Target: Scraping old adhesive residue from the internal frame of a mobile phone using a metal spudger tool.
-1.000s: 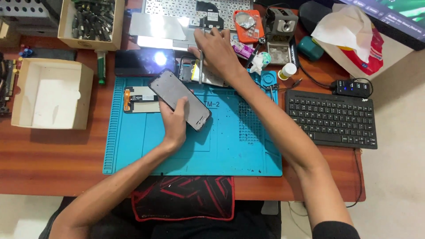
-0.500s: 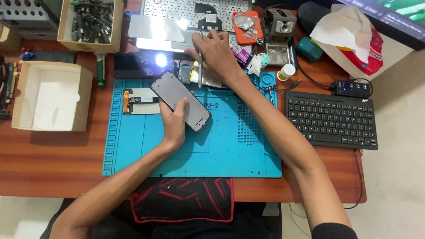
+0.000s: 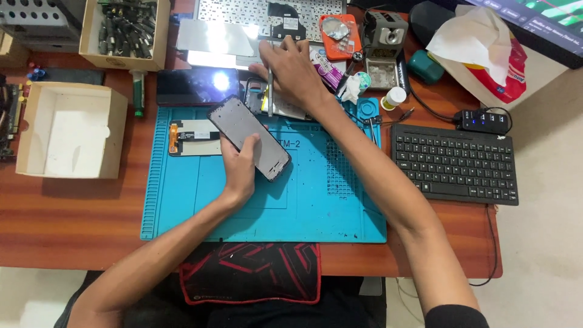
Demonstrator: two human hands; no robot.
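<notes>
The left hand (image 3: pixel 240 170) has its grip clamped on a phone frame (image 3: pixel 249 136), thumb across the lower part of the grey face, holding it tilted just above the blue mat (image 3: pixel 316 206) near the mat's upper edge. The right hand (image 3: pixel 296 73) reaches beyond the mat's top edge, its grip closed on thin metal tweezers (image 3: pixel 270 91) that point down at a phone body (image 3: pixel 261 100) lying on the counter (image 3: pixel 79 212), just beside the frame's upper end. A small white part with an orange strip (image 3: pixel 191 136) lies on the mat left of the frame.
</notes>
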